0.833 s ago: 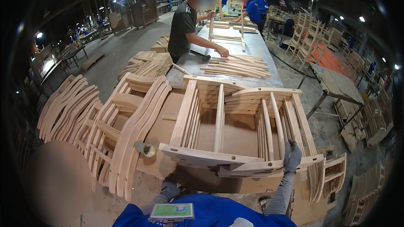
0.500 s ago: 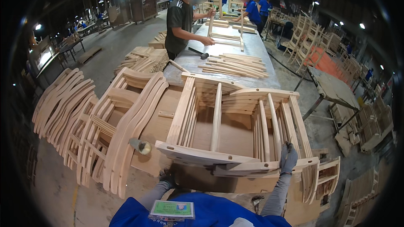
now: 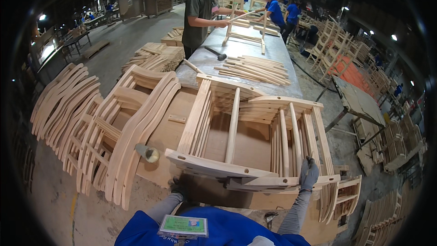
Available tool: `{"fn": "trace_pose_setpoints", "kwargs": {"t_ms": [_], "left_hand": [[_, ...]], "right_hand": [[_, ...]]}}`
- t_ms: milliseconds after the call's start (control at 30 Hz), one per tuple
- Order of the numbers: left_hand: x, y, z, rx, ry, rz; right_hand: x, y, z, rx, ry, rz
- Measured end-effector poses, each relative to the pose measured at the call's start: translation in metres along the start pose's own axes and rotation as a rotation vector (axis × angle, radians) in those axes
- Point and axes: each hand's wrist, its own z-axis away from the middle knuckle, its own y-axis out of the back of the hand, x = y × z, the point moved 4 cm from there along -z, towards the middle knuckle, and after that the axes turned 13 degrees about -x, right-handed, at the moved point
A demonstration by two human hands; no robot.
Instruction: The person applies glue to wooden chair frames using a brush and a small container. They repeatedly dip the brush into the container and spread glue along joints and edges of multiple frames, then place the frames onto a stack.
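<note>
One left hand [image 3: 178,187] half-hidden under frame [image 3: 214,167]

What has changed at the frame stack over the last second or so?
Little at the bench: the right hand stays on the near rail of the wooden chair frames, the left hand stays low at their near-left corner. The frames have not shifted. Beyond, the co-worker has lifted a frame piece off the metal table.

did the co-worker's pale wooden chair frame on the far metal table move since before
Yes. The pale wooden chair frame lay flat on the grey metal table earlier; now it stands upright there, held by the person in the dark shirt.
</note>
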Motion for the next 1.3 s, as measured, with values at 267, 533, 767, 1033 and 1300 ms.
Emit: {"fn": "trace_pose_setpoints", "kwargs": {"t_ms": [267, 533, 767, 1033, 1300], "left_hand": [[0.001, 0.002, 0.000, 0.081, 0.020, -0.082], [-0.001, 0.000, -0.004, -0.016, 0.027, 0.006], [-0.002, 0.000, -0.002, -0.021, 0.042, 0.093], [0.006, 0.012, -0.002, 0.153, -0.004, 0.086], [0.008, 0.007, -0.008, 0.168, -0.025, 0.076]], "right_hand": [[-0.004, 0.002, -0.001, -0.014, 0.006, 0.049], [0.000, 0.000, -0.002, -0.004, 0.031, -0.014], [0.002, -0.001, -0.002, -0.016, -0.004, 0.013], [0.002, 0.002, -0.001, 0.036, 0.047, 0.005], [0.000, 0.009, 0.002, 0.055, 0.007, 0.078]]}}
